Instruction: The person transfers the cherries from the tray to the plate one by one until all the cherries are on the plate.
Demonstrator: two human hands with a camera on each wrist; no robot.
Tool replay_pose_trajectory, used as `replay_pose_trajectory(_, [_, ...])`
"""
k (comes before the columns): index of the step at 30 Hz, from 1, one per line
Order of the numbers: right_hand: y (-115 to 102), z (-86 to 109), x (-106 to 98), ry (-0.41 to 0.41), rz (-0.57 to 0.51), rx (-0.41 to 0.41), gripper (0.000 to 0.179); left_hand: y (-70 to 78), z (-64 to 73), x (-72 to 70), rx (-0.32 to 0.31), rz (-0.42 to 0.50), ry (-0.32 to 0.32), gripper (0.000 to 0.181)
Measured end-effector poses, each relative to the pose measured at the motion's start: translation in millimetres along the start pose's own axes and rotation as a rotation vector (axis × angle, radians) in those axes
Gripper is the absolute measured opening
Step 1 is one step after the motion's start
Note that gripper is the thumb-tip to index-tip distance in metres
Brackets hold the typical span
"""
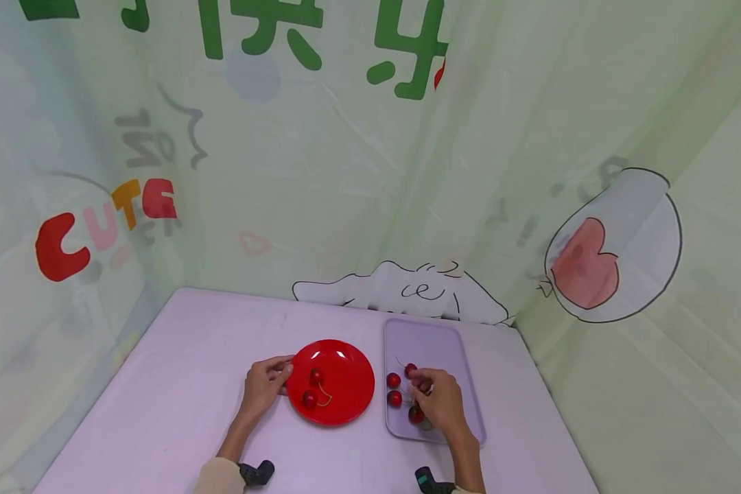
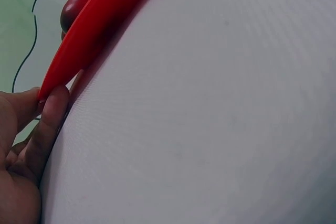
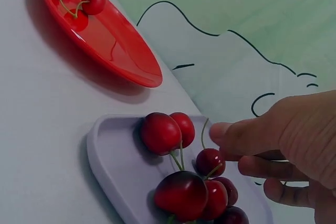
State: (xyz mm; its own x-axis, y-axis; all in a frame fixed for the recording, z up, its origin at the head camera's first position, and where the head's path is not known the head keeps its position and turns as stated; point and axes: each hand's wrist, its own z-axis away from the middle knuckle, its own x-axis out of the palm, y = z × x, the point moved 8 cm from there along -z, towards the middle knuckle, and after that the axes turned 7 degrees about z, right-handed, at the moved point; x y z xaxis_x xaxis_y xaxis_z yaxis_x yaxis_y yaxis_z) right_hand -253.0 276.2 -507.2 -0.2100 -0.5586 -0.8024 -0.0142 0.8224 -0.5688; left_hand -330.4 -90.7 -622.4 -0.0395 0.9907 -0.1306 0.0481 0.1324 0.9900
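Observation:
With thumb above and fingers below, my left hand (image 1: 263, 387) pinches the left rim of a red plate (image 1: 352, 384). Two cherries (image 1: 310, 398) with joined stems lie on that plate; a dark red cherry (image 2: 76, 10) shows past the rim in the left wrist view. My right hand (image 1: 440, 401) hovers over a pale purple tray (image 1: 429, 336), fingers loosely bent and nothing gripped. Several cherries (image 3: 181, 195) with green stems lie in the tray. One small cherry (image 3: 210, 162) sits right by the thumb and index finger. The hand partly covers others in the head view.
The plate and tray stand side by side on a pale table (image 1: 191, 357), a narrow strip between them. Behind the table's back edge hangs a printed curtain (image 1: 346, 171); more curtain hangs at both sides. A black wrist device (image 1: 256, 473) is on the left wrist.

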Motion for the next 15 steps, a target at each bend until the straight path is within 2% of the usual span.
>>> replay_pose_trajectory(6, [6,-5.5,9,-0.067,0.081,-0.017,0.029,-0.6,0.8,-0.9,0.000,-0.007,0.000,0.029])
replay_pose_trajectory(15, [4,-7.5,18,-0.134,0.120,-0.055,0.037,-1.3,-0.7,0.4,0.005,0.002,-0.002,0.031])
